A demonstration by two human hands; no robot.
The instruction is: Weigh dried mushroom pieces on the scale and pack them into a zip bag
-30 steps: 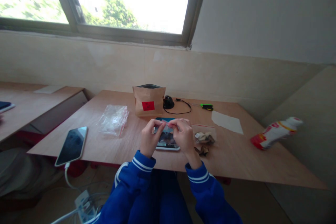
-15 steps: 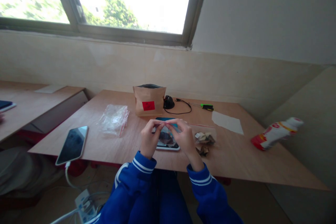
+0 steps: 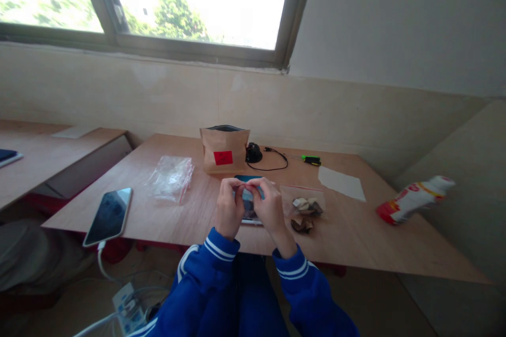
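Observation:
My left hand (image 3: 230, 208) and my right hand (image 3: 269, 205) meet in front of me above the table, thumbs and index fingers pinched close together. Between the fingertips runs a thin reddish edge, like the zip strip of a clear zip bag (image 3: 240, 185); most of it is hidden by my fingers. Beneath the hands lies a phone (image 3: 250, 217) in a light case, partly covered. Just right of my right hand, a clear zip bag (image 3: 286, 193) holds crumpled brown and pale pieces (image 3: 308, 206). A loose crumpled brown piece (image 3: 302, 225) lies in front of it.
Behind the hands stands a brown pouch (image 3: 211, 150) with a red label. Clear bags (image 3: 168, 179) and a charging phone (image 3: 109, 216) lie left. A black cabled device (image 3: 253, 153), screwdriver (image 3: 312, 160), paper (image 3: 342, 183) and tilted-looking bottle (image 3: 415, 200) are toward the right.
My hands have drawn closer together, the right one shifting left and the left one slightly right. The fingertips stay pinched. The objects on the table keep their places.

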